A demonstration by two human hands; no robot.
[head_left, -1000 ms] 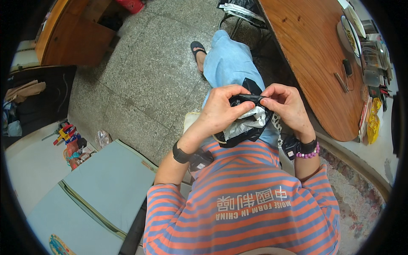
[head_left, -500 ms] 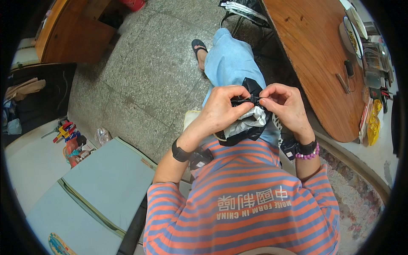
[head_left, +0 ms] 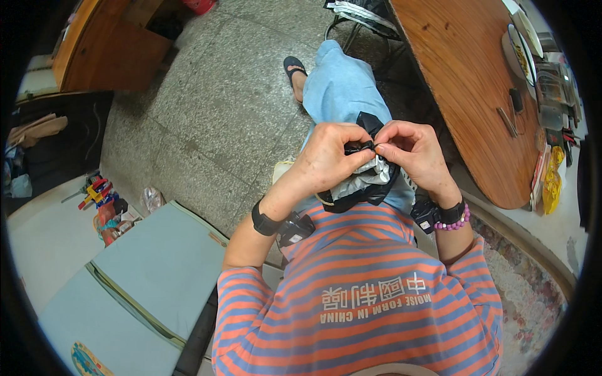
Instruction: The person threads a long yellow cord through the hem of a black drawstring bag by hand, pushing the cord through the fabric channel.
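Over my lap lies a crumpled piece of thin black material with a silvery white side showing in its folds. One black end sticks up beyond my fingertips. My left hand pinches a gathered bit of the black material between thumb and fingers. Close against it, my right hand pinches the same bunched spot, thumb and forefinger pressed together. The two sets of fingertips almost meet. Whether anything small sits between them is hidden.
To the right stands a brown wooden table holding a bowl, a dark spool-like thing and a thin metal tool. A yellow packet lies beyond it. A pale blue-green refrigerator is at lower left, a metal-legged chair ahead.
My right hand has shifted slightly left, bringing its fingertips up to those of my left. Both hands still pinch the black material, which has hardly moved.
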